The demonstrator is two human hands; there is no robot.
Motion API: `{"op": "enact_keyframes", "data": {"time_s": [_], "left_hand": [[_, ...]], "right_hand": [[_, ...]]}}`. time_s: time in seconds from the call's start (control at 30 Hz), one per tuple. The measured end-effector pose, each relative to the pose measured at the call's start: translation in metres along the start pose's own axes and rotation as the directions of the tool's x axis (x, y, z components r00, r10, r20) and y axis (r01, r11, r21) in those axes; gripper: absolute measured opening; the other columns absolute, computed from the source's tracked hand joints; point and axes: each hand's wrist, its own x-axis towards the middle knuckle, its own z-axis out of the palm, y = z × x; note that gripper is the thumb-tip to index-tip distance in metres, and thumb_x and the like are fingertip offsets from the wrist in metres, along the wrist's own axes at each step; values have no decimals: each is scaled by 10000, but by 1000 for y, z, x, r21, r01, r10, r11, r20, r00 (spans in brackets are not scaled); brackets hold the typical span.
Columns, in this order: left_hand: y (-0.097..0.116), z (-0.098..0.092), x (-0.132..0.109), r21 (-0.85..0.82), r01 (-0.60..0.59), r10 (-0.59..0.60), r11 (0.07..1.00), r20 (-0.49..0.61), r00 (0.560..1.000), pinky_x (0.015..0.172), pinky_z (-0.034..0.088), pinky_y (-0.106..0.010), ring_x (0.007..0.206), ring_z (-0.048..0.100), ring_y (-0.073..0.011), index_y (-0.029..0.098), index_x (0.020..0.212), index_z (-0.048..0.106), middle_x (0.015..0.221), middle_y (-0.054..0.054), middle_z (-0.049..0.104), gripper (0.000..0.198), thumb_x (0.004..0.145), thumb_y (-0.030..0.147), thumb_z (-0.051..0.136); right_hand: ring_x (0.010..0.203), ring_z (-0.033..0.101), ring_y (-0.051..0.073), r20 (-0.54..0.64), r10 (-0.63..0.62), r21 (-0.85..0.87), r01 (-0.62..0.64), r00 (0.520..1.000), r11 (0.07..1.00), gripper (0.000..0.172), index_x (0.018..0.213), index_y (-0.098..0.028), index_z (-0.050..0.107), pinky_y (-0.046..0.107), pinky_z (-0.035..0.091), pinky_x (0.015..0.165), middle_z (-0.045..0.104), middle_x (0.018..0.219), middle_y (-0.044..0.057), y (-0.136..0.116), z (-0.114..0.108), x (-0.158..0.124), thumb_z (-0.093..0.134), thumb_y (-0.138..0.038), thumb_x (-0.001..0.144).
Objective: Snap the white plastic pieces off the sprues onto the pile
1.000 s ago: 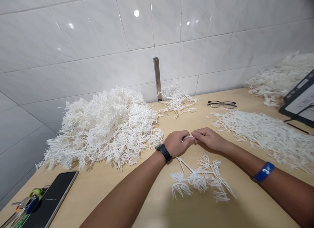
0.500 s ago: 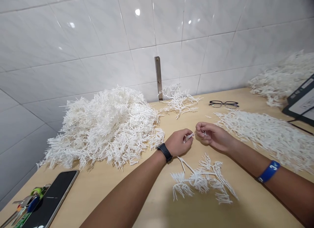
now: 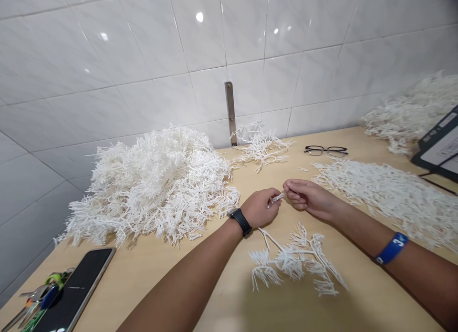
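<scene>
One bunch of thin white strands [image 3: 276, 198] sits in the left hand [image 3: 260, 209] on my feed; its fingers are closed around it, and the tips poke out past the thumb. The right hand [image 3: 312, 198] has its fingers curled, with thumb and forefinger right at those tips, but I can't tell whether it grips them.

For writing, I check the blue wristband [image 3: 392, 248] on the right forearm: it bears white marks, one a curved character turned partly away, so I won't swear to it. The dark-framed panel [image 3: 434, 143] at the right edge has pale print along its border and grey marks on its light face, too small for me to read. I make out no brand on the black watch [image 3: 240, 222] or the phone [image 3: 78, 289].

Below the hands I see a branched white sprig [image 3: 295, 261] lying on the pale wooden surface [image 3: 222, 306]. To the left rises a big tangled heap [image 3: 157, 184]; to the right, short loose pieces [image 3: 386, 193] spread out near the glasses [image 3: 326, 151].
</scene>
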Motion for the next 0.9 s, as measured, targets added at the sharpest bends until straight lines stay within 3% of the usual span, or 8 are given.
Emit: {"op": "enact_keyframes", "data": {"time_s": [0.17, 0.33, 0.47, 0.57, 0.67, 0.83, 0.9], "left_hand": [[1, 0, 0, 16, -1, 1, 1000, -3, 1000, 588, 354, -234, 628, 494, -130, 175, 945, 621, 735, -15, 623, 195, 865, 275, 474], [1, -1, 0, -5, 16, -16, 1000, -11, 1000, 597, 354, -235, 645, 515, -134, 183, 992, 610, 760, -13, 638, 205, 860, 266, 477], [0, -1, -1, -21, 15, -15, 1000, -1, 1000, 614, 369, -236, 667, 538, -136, 187, 1009, 599, 796, -16, 656, 211, 857, 257, 470], [0, -1, 0, -10, 31, -31, 999, -7, 999, 616, 373, -238, 677, 548, -140, 182, 1039, 594, 812, -21, 661, 236, 850, 273, 485], [1, -1, 0, 1, 66, -66, 998, -19, 998, 619, 381, -241, 692, 559, -145, 173, 1039, 597, 839, -31, 669, 249, 848, 283, 480], [0, -3, 0, -10, 81, -81, 997, 0, 997, 634, 399, -244, 733, 574, -154, 174, 1051, 596, 896, -35, 681, 271, 825, 281, 492], [0, -4, 0, 7, 61, -61, 998, 26, 998, 628, 394, -247, 732, 572, -156, 178, 1022, 601, 899, -36, 684, 251, 819, 271, 487]], "right_hand": [[468, 215, 54, -20, -27, -90, 25, 999, 996, 221, 831, -160, 579, 234, 86, 453, 410, 596, -38, 6, 0, 3, 641, -367, 784], [475, 276, 69, -109, -155, -310, 115, 982, 944, 77, 735, -160, 572, 242, 145, 457, 420, 572, -31, 7, 2, 6, 551, -234, 737], [503, 342, 104, -127, -267, -516, 167, 955, 840, 156, 782, -176, 579, 252, 240, 487, 397, 553, -37, 7, 5, 4, 485, -297, 812], [557, 414, 132, -103, -328, -656, 184, 939, 732, 237, 843, -185, 575, 262, 313, 545, 467, 584, -23, 6, 9, 1, 459, -390, 871], [597, 446, 139, -16, -304, -764, 185, 953, 618, 290, 912, -192, 574, 261, 327, 580, 540, 638, -19, 5, 11, -3, 478, -466, 886], [525, 384, 125, 63, -239, -881, 167, 969, 442, 375, 989, -193, 625, 250, 257, 527, 437, 532, -54, 5, 8, -4, 537, -530, 849], [560, 438, 136, 81, -230, -895, 172, 970, 412, 359, 954, -192, 633, 252, 285, 542, 518, 588, -29, 5, 9, -4, 528, -522, 859]]}}
